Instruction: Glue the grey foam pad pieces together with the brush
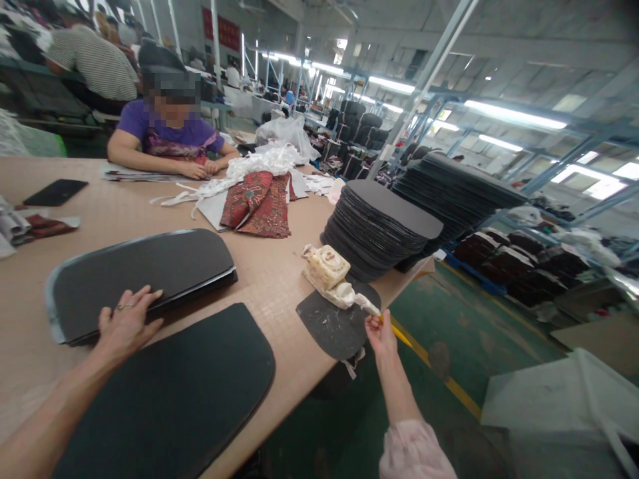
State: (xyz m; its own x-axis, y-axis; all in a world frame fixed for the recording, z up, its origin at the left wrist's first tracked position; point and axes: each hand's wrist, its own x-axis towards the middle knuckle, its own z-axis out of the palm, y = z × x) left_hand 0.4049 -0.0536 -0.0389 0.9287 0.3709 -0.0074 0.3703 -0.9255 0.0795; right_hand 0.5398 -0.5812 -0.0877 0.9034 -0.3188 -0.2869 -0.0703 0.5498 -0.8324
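My left hand (127, 322) lies with fingers spread on the near edge of a stack of dark grey rounded panels (144, 266). Just in front of that stack, a black panel (190, 379) lies flat on the table. My right hand (382, 332) is closed round a yellow-handled brush (401, 332), past the table's right edge. The brush's whitish, crusted end (367, 305) points toward a cream container (327, 266) caked with what looks like dried glue. That container rests on a smeared dark grey piece (339, 326) at the table edge.
Tall stacks of dark panels (379, 226) (454, 193) rise at the table's right side. Red patterned fabric (259, 206) and white strips (264, 159) lie mid-table. A co-worker in purple (167, 133) sits opposite. A black phone-like slab (56, 192) lies left; a pale bin (559, 399) stands right.
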